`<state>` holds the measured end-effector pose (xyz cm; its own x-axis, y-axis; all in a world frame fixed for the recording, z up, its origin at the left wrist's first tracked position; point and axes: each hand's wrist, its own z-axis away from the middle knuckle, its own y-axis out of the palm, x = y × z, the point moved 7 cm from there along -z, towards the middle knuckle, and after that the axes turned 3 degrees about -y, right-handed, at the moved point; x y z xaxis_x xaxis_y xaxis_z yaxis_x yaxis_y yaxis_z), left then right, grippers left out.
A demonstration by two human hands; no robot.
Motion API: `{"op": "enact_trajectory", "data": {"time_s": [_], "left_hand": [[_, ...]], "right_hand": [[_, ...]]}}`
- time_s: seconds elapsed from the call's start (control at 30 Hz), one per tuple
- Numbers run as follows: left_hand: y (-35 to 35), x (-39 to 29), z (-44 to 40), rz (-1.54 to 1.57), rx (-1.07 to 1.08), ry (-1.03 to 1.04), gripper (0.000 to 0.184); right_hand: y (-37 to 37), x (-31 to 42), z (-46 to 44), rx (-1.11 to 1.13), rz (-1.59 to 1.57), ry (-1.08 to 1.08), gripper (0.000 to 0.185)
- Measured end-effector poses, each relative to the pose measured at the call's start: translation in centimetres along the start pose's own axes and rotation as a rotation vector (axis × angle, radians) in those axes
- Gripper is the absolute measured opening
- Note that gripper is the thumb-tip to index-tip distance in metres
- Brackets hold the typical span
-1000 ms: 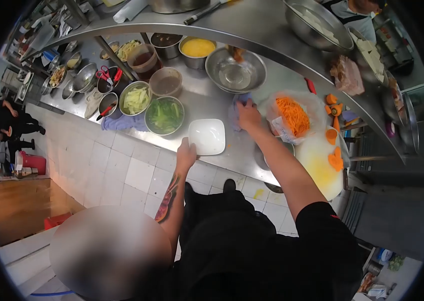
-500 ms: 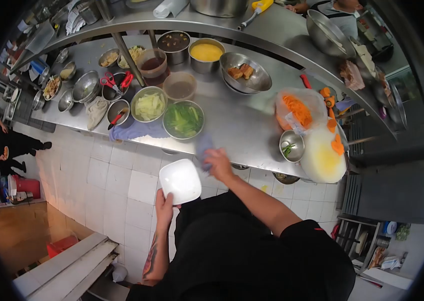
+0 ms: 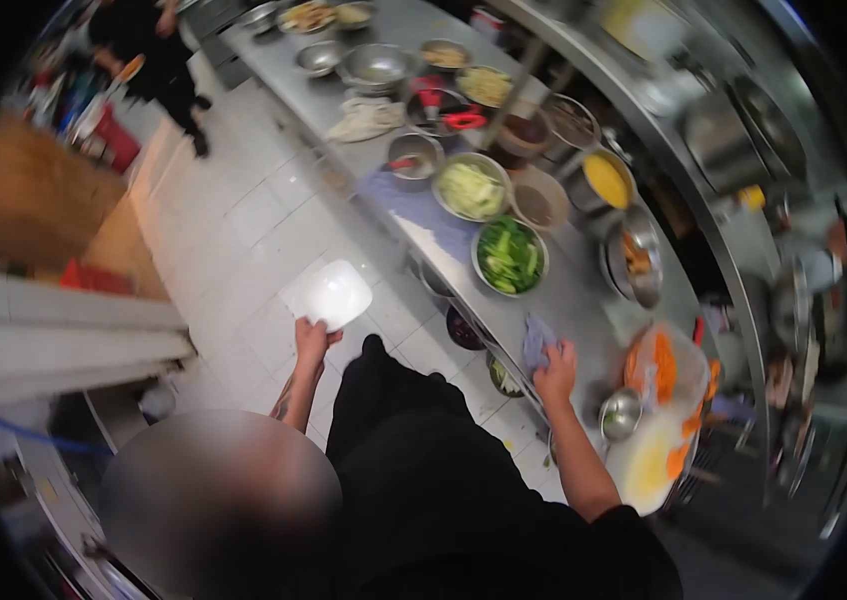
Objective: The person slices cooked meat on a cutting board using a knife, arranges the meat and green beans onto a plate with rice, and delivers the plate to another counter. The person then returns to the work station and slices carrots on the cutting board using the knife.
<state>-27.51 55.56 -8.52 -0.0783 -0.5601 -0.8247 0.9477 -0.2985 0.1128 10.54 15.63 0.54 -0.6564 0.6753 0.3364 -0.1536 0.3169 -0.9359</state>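
Observation:
My left hand [image 3: 314, 340] grips the near edge of a white square bowl [image 3: 337, 296], held out over the floor. Closed on a bluish-purple cloth [image 3: 537, 340], my right hand [image 3: 556, 371] is at the front edge of the steel counter [image 3: 579, 300]; the cloth seems to touch the counter top. Beyond that hand, a bowl of green vegetables [image 3: 510, 257] stands next to a bowl of pale sliced vegetables [image 3: 470, 188]. Close to the right hand's other side is a small metal bowl [image 3: 621, 413] with something green inside.
A bag of shredded carrot [image 3: 663, 368] and a round yellow-stained board [image 3: 640, 470] lie at the counter's right end. A steel shelf [image 3: 683, 150] runs above the counter. Another person [image 3: 148, 60] stands at the upper left. A blurred round patch covers the lower left.
The view has swung round, so the counter now slants down to the right. My right hand has brought the cloth from beside the bowl to the counter edge. The bowl stays in my left hand.

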Motion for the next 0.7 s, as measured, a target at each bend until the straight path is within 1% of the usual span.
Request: {"op": "enact_trajectory", "data": {"time_s": [0.07, 0.1, 0.17, 0.2, 0.27, 0.3, 0.37, 0.4, 0.47, 0.5, 0.53, 0.57, 0.6, 0.63, 0.67, 0.7], "left_hand": [[-2.0, 4.4, -6.3, 0.028, -0.201, 0.059, 0.042], [-1.7, 5.8, -8.8, 0.051, -0.231, 0.057, 0.043], [0.0, 5.1, -13.0, 0.120, -0.262, 0.067, 0.045], [1.3, 4.5, -15.0, 0.157, -0.257, 0.066, 0.045], [4.0, 2.0, -18.5, 0.143, -0.263, 0.074, 0.037], [4.3, 0.5, -20.1, 0.139, -0.265, 0.069, 0.037], [7.3, -1.6, -23.8, 0.167, -0.168, 0.122, 0.039], [8.1, -2.3, -25.5, 0.170, -0.149, 0.110, 0.039], [10.6, -3.9, -28.6, 0.109, -0.033, 0.122, 0.040], [11.6, -4.0, -30.1, 0.079, -0.014, 0.123, 0.041], [12.6, -2.8, -32.0, 0.073, 0.009, 0.114, 0.041], [13.6, -1.4, -34.2, 0.000, -0.017, 0.188, 0.040], [14.6, -1.0, -35.5, -0.074, -0.040, 0.265, 0.039], [15.1, -1.8, -35.2, -0.264, -0.057, 0.151, 0.049], [16.2, -0.1, -37.0, -0.280, -0.022, 0.151, 0.049], [16.5, 2.1, -39.4, -0.441, -0.194, 0.464, 0.041]], "right_hand": [[-1.5, 0.7, 2.0, 0.023, -0.027, -0.177, 0.043], [-1.8, -0.5, 3.6, 0.010, 0.001, -0.125, 0.045], [-2.2, -2.5, 6.0, -0.008, 0.037, 0.012, 0.049], [-2.2, -3.4, 7.0, -0.004, 0.049, 0.113, 0.052], [-1.8, -3.2, 7.8, 0.041, 0.155, 0.271, 0.056], [-1.3, -2.0, 7.7, 0.048, 0.156, 0.273, 0.056], [-0.7, -2.4, 7.3, 0.138, 0.200, 0.494, 0.062], [-0.6, -2.2, 6.9, 0.131, 0.215, 0.508, 0.062], [0.3, -2.5, 6.2, 0.187, 0.267, 0.540, 0.066], [0.5, -3.3, 5.9, 0.179, 0.276, 0.561, 0.066], [1.1, -4.4, 6.0, 0.235, 0.288, 0.608, 0.070], [1.4, -4.7, 6.4, 0.287, 0.294, 0.659, 0.075], [1.2, -4.2, 6.1, 0.278, 0.296, 0.690, 0.075], [1.1, -3.7, 5.7, 0.252, 0.266, 0.718, 0.074], [1.0, -3.1, 6.0, 0.225, 0.236, 0.749, 0.074], [1.5, -4.2, 6.8, 0.152, 0.366, 0.616, 0.073]]}}
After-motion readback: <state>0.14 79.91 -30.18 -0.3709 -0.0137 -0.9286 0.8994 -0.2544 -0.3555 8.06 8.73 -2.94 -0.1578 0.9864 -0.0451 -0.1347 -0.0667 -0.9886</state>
